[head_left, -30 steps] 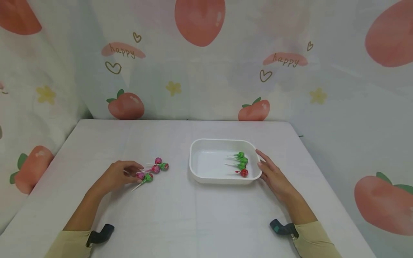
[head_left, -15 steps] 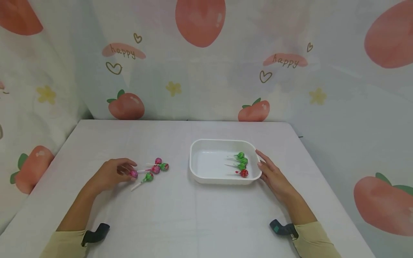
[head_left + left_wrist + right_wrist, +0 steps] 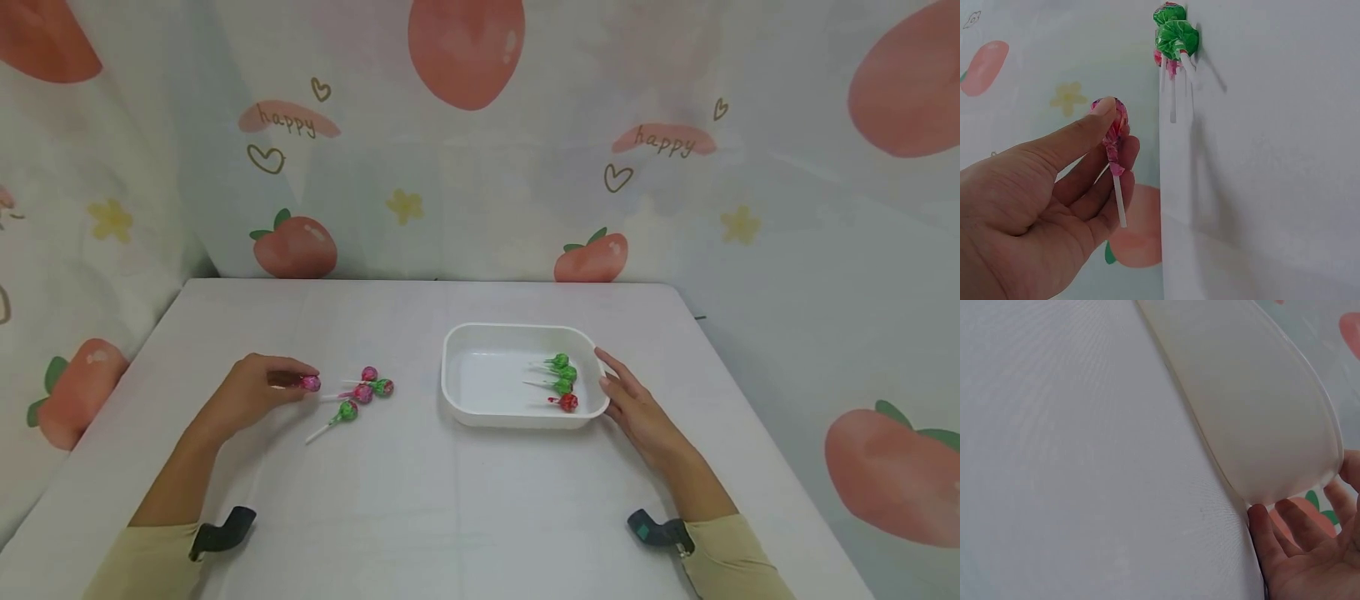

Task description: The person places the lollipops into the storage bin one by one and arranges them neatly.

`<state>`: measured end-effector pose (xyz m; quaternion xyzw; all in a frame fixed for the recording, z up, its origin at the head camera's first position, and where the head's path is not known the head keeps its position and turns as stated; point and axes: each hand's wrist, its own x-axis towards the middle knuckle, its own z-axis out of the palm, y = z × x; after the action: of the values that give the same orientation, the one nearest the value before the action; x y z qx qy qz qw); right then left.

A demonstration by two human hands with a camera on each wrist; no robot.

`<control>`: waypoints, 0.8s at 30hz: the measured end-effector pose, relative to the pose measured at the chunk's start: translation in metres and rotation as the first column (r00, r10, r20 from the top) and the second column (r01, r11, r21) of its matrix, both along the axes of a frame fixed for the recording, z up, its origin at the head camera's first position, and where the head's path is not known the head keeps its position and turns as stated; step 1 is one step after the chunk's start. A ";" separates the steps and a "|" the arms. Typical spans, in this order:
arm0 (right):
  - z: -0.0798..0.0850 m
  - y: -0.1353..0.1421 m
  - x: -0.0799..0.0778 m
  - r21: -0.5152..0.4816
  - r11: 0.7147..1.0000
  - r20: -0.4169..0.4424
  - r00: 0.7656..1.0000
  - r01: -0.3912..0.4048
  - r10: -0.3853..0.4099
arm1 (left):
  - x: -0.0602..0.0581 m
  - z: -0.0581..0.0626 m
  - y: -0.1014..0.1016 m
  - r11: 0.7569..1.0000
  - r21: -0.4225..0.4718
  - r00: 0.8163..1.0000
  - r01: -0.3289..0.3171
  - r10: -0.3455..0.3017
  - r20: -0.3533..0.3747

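My left hand (image 3: 247, 400) pinches a pink-wrapped lollipop (image 3: 1116, 128) by its candy head between thumb and fingers, its white stick pointing down in the left wrist view. To the right of that hand, several lollipops lie on the table, among them a pink one (image 3: 363, 393) and a green one (image 3: 348, 411) with its stick towards me. My right hand (image 3: 651, 425) rests with extended, spread fingers against the right end of a white tray (image 3: 517, 420). Inside the tray, three green lollipops (image 3: 562, 374) and a red lollipop (image 3: 568, 403) lie in a column near the right end.
A white cloth covers the table (image 3: 420, 508). Behind it and at the sides hangs a patterned curtain (image 3: 480, 183) with peaches and flowers. A dark wrist camera (image 3: 223, 533) is strapped at the left sleeve, another dark camera (image 3: 660, 530) at the right.
My left hand has drawn the pink lollipop leftward out of the group, then lifted it slightly away from me. The right hand and the tray have stayed put.
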<state>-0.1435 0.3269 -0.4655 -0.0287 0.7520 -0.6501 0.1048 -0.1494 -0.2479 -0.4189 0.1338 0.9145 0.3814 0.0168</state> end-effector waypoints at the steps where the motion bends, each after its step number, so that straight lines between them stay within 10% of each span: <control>1: 0.000 0.000 0.000 0.002 1.000 0.001 1.000 0.002 -0.002 | -0.001 0.001 0.003 1.000 0.008 1.000 0.007 -0.007 -0.005; 24: 0.003 0.000 0.000 -0.009 1.000 0.013 1.000 0.016 -0.015 | -0.035 0.025 0.081 0.984 0.109 0.990 0.138 -0.133 -0.051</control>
<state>-0.1431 0.3267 -0.4628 -0.0193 0.7484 -0.6547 0.1043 -0.1839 -0.1668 -0.3943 0.2048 0.8804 0.4274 0.0150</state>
